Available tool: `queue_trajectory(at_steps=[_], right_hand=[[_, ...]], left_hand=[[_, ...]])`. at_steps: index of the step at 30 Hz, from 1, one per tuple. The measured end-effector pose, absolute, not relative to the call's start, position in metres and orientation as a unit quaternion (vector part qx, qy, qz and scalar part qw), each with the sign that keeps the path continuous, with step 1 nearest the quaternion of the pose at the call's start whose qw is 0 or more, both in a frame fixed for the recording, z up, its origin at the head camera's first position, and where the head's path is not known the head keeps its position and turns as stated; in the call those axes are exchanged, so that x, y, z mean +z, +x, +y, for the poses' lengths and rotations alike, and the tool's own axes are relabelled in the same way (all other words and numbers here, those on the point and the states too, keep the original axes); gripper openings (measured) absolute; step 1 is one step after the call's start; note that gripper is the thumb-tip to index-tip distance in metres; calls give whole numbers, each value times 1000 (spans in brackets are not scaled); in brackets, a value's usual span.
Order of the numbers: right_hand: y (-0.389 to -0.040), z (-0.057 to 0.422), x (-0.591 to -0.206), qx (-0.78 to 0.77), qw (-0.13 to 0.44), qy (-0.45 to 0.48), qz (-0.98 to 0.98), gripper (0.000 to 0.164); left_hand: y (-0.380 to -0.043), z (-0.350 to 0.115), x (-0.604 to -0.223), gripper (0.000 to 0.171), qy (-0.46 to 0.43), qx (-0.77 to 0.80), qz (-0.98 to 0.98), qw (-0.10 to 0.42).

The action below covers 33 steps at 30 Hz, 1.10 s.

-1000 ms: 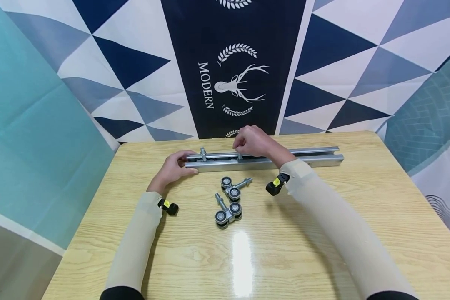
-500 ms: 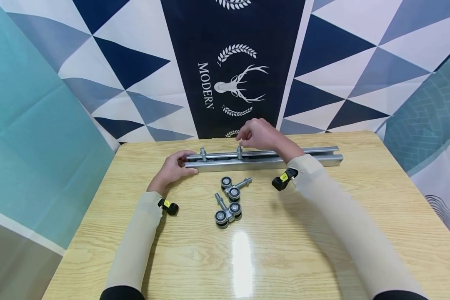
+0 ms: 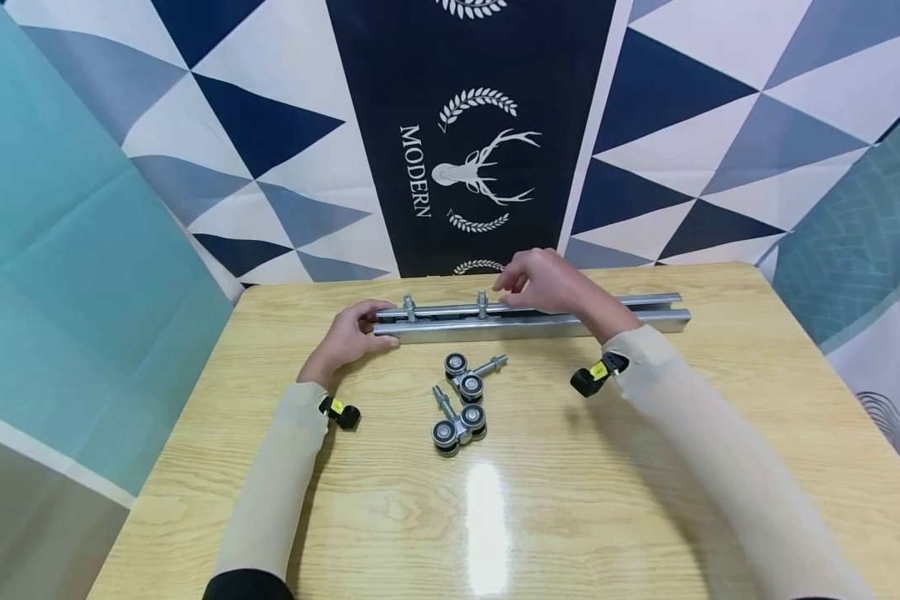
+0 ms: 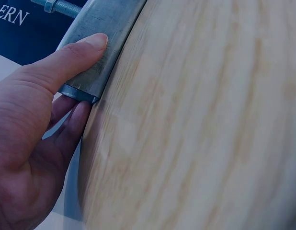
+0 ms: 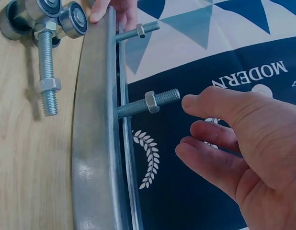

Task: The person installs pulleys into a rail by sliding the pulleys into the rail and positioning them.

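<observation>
A silver C-shaped metal rail lies along the back of the table, slot upward. Two threaded bolts with nuts stick up from its slot: one near the left end, the other bolt nearer the middle. My left hand grips the rail's left end; in the left wrist view the thumb presses on its side. My right hand hovers just right of the middle bolt, holding nothing. In the right wrist view its loosely bent fingers are apart from that bolt's tip.
Two roller trolleys lie in front of the rail, each with black-ringed wheels and a threaded stem: an upper trolley and a lower trolley. Behind the wooden table hangs a patterned cloth; a teal panel stands at left.
My right hand has released the middle bolt and moved right, leaving the bolt upright in the slot. The left hand keeps its grip on the rail's end.
</observation>
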State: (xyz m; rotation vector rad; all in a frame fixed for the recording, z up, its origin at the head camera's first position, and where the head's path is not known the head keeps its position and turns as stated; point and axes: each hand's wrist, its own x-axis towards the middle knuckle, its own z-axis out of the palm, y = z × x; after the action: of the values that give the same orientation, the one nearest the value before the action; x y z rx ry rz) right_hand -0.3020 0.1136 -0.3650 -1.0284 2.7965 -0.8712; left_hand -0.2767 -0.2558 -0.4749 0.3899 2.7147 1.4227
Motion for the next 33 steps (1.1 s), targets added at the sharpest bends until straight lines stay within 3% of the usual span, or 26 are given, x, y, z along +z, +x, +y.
queue_trajectory(at_steps=[23, 33], right_hand=[[-253, 118, -373, -277, 10, -386, 880, 16], [-243, 116, -391, -296, 53, -391, 870, 19]], left_hand=[[-276, -255, -474, 61, 122, 462, 878, 29], [-277, -254, -475, 60, 119, 462, 878, 33]])
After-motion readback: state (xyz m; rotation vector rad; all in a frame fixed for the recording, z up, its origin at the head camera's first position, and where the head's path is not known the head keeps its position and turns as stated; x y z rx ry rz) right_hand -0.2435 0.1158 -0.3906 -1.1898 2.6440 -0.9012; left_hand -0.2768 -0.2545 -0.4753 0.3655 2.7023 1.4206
